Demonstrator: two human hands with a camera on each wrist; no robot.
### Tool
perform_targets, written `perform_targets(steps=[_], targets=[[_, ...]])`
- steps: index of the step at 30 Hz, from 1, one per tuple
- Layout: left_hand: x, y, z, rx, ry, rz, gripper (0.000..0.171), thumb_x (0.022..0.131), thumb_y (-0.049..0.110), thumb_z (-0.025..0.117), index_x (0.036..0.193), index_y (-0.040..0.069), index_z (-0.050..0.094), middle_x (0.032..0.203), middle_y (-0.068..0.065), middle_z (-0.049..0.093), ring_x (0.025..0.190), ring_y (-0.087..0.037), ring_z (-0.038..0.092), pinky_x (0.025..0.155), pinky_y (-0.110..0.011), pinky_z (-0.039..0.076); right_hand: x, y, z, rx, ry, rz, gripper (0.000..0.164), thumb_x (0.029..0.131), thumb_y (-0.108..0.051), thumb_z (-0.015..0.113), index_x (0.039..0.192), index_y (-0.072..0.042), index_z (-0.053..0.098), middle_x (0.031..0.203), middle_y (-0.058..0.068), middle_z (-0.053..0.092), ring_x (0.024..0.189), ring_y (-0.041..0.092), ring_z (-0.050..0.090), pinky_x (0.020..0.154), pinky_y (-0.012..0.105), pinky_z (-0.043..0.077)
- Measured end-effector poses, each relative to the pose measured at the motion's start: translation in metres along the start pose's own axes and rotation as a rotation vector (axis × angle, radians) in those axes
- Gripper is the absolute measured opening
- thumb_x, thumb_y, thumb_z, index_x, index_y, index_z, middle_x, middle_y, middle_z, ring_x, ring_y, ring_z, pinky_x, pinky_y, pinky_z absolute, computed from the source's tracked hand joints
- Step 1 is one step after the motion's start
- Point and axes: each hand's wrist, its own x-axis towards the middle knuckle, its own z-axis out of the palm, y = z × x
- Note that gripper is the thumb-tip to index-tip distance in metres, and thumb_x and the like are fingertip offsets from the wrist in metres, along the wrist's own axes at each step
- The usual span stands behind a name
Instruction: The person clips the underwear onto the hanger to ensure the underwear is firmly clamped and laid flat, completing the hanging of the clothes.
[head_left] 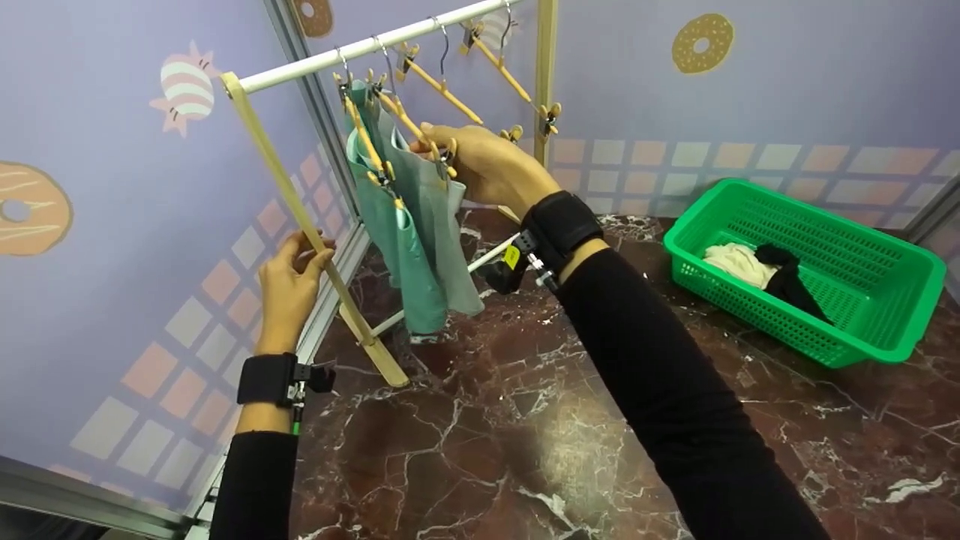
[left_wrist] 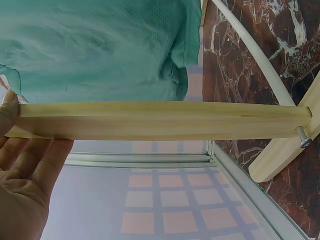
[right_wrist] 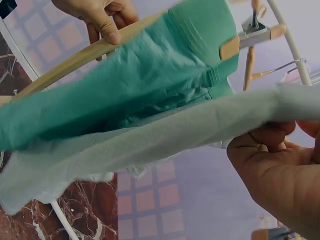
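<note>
My left hand (head_left: 287, 289) pinches the front wooden post (left_wrist: 165, 120) of a clothes rack, thumb on one face and fingers on the other. On the rack's white rail (head_left: 300, 70), a teal garment (head_left: 420, 277) hangs by the clips of a wooden hanger (head_left: 364, 135). Behind it a pale grey garment (right_wrist: 150, 130) hangs from a second hanger (head_left: 401, 116). At that garment's upper edge, my right hand (head_left: 499, 165) has curled fingers pinching the cloth, close to the hanger's near clip (head_left: 448, 157). Its fingertips are partly hidden behind the cloth in the right wrist view.
Farther along the rail hang more clip hangers (head_left: 442, 90) with no clothes on them. A green basket (head_left: 750, 300) on the marble floor (head_left: 480, 420) at right holds a cream cloth (head_left: 739, 262) and a black cloth (head_left: 795, 285). Patterned walls (head_left: 187, 300) enclose the rack.
</note>
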Motion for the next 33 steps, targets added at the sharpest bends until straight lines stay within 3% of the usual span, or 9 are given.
perform_targets(steps=[4,6,8,12,16,21,26,29,33], targets=[[0.001,0.000,0.002,0.011,-0.014,-0.009,0.027,0.094,0.004,0.071,0.119,-0.005,0.067,0.109,-0.020,0.074,0.102,-0.031,0.073,0.086,-0.018,0.058,-0.009,0.005,-0.005,0.031,-0.059,-0.029,0.038,0.109,-0.034,0.047,0.100,-0.003,0.066,0.074,0.001,0.059,0.060,0.011,0.054,0.053,0.022,0.047],[0.001,0.000,0.002,0.024,-0.019,-0.007,0.027,0.095,0.006,0.071,0.120,-0.004,0.067,0.109,-0.017,0.075,0.101,-0.025,0.074,0.086,-0.018,0.058,-0.017,0.012,-0.008,-0.067,-0.065,-0.079,0.037,0.110,-0.033,0.043,0.100,-0.003,0.062,0.076,0.001,0.055,0.062,0.011,0.050,0.054,0.021,0.045],[0.001,0.000,0.001,0.028,-0.017,0.001,0.027,0.095,0.008,0.071,0.119,-0.003,0.068,0.108,-0.015,0.076,0.098,-0.018,0.074,0.084,-0.018,0.058,-0.028,0.024,-0.011,-0.284,-0.050,-0.148,0.035,0.111,-0.033,0.041,0.107,-0.005,0.061,0.078,0.001,0.054,0.062,0.011,0.048,0.054,0.021,0.043],[-0.002,0.001,-0.003,0.046,-0.023,0.010,0.028,0.095,0.012,0.071,0.120,-0.001,0.068,0.108,-0.011,0.076,0.093,-0.004,0.072,0.082,-0.017,0.057,-0.052,0.064,-0.020,-0.885,0.015,-0.307,0.031,0.110,-0.026,0.043,0.124,-0.002,0.058,0.095,0.005,0.063,0.077,0.015,0.059,0.066,0.021,0.052],[-0.004,0.005,-0.005,0.071,-0.028,-0.010,0.029,0.096,0.010,0.070,0.123,0.001,0.067,0.109,-0.012,0.076,0.094,-0.008,0.074,0.081,-0.015,0.056,-0.081,0.120,-0.039,-1.214,0.057,-0.384,0.027,0.107,-0.019,0.050,0.126,-0.001,0.058,0.110,0.010,0.065,0.097,0.023,0.064,0.086,0.030,0.057],[-0.006,0.008,-0.006,0.058,-0.010,-0.019,0.028,0.096,0.005,0.070,0.123,-0.003,0.067,0.109,-0.016,0.075,0.091,-0.002,0.072,0.080,-0.013,0.056,-0.126,0.190,-0.078,-1.333,0.084,-0.435,0.020,0.103,-0.015,0.057,0.117,-0.001,0.062,0.106,0.010,0.064,0.094,0.022,0.064,0.084,0.034,0.059],[-0.006,0.009,-0.006,0.054,0.001,-0.015,0.027,0.095,0.001,0.069,0.121,-0.006,0.066,0.109,-0.021,0.074,0.088,0.005,0.068,0.080,-0.012,0.055,-0.165,0.241,-0.118,-1.377,0.168,-0.491,0.018,0.097,-0.010,0.064,0.113,-0.001,0.065,0.104,0.010,0.065,0.096,0.025,0.064,0.086,0.042,0.059],[-0.005,0.001,-0.007,0.045,0.003,-0.013,0.027,0.096,0.003,0.069,0.122,-0.003,0.067,0.109,-0.018,0.075,0.091,0.000,0.071,0.081,-0.013,0.056,-0.189,0.264,-0.135,-1.415,0.237,-0.456,0.020,0.094,-0.009,0.068,0.113,-0.003,0.066,0.107,0.010,0.066,0.100,0.028,0.063,0.090,0.049,0.057],[-0.009,-0.006,-0.010,0.034,0.012,0.006,0.029,0.096,0.005,0.069,0.124,-0.001,0.067,0.110,-0.014,0.075,0.097,-0.019,0.075,0.083,-0.015,0.057,-0.219,0.285,-0.151,-1.454,0.318,-0.343,0.021,0.094,-0.013,0.071,0.113,-0.007,0.068,0.108,0.009,0.066,0.104,0.033,0.062,0.090,0.057,0.053]])
